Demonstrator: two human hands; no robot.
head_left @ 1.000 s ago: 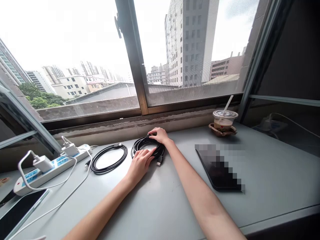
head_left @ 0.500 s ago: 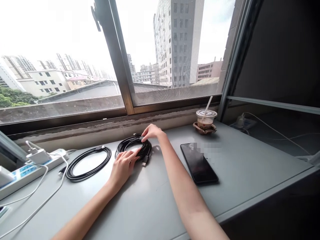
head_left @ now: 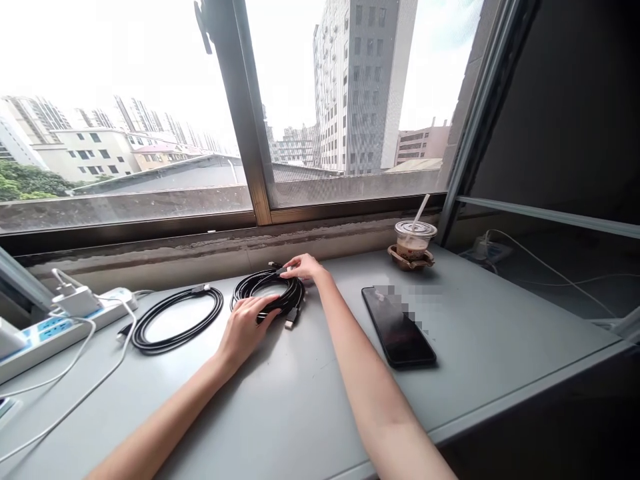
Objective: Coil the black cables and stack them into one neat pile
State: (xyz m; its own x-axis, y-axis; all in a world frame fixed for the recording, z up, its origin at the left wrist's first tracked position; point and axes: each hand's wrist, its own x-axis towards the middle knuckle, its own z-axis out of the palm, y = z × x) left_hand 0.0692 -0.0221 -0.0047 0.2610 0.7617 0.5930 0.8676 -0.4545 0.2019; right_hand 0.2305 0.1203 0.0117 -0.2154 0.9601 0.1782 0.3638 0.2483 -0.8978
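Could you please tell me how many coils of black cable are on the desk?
2: one coil at the left hand and right hand, another coil farther left, near the power strip.

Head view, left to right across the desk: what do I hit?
Power strip → thinner black cable coil → thicker black cable coil → black phone. Left out for overlap: left hand, right hand, drink cup.

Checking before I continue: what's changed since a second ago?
The view swung right, cutting off part of the power strip. The right hand moved slightly right on the cable coil; the left hand stays at its near side. The other coil, black phone and cup stayed put.
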